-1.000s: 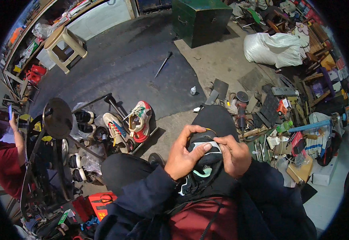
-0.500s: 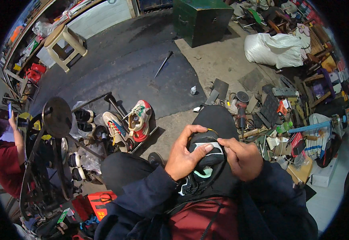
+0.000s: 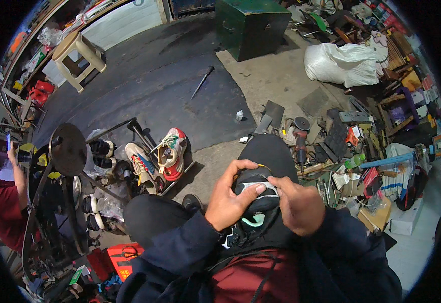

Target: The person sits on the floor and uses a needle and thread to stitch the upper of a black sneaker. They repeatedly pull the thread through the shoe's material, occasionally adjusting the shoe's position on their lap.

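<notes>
Across my thighs lies a black shoe (image 3: pixel 260 203) with white stripes and a mint-green part near its opening. My left hand (image 3: pixel 234 194) is closed around its left side, the thumb pressing on a white stripe and the fingers over the far end. At the shoe's right edge, my right hand (image 3: pixel 300 204) is closed in a pinch against the upper. Whatever sits between those fingertips is too small to make out. A short yellow-orange edge shows at the far end of the shoe, beside my left fingertips.
To the left stand a beige-and-red pair of sneakers (image 3: pixel 171 156) and a metal stand with a round plate (image 3: pixel 68 149). An angle grinder (image 3: pixel 300 139) lies among tools at right. Farther off are a green chest (image 3: pixel 251 28), a stool (image 3: pixel 79 60) and a white sack (image 3: pixel 339 64). Another person (image 3: pixel 8 207) sits at far left.
My right hand has turned slightly and its pinch sits a little lower along the shoe's edge. My left hand keeps its hold. The whole view has shifted slightly.
</notes>
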A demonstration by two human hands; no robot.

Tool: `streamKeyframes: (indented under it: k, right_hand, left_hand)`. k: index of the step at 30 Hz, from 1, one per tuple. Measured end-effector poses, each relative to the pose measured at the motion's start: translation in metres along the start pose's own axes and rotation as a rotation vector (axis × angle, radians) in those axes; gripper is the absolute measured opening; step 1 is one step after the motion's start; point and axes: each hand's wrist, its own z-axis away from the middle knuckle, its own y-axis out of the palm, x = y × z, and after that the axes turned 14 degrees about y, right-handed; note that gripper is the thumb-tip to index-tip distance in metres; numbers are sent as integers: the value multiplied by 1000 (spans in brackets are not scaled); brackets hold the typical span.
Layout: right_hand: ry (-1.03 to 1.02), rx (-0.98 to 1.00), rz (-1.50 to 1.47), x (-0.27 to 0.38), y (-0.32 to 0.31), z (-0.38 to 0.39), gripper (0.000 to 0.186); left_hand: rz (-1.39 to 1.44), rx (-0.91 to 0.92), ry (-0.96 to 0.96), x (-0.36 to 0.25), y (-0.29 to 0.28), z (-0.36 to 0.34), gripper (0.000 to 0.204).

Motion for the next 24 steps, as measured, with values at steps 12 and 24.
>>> streamKeyframes:
  k: [12, 24]
  right_hand:
    - [-57, 69, -101, -7, -5, 0, 41]
    - [48, 158, -82, 3, -13, 0, 38]
  left_hand:
    - [47, -10, -9, 2, 2, 2, 44]
    - [-24, 3, -24, -5, 3, 2, 44]
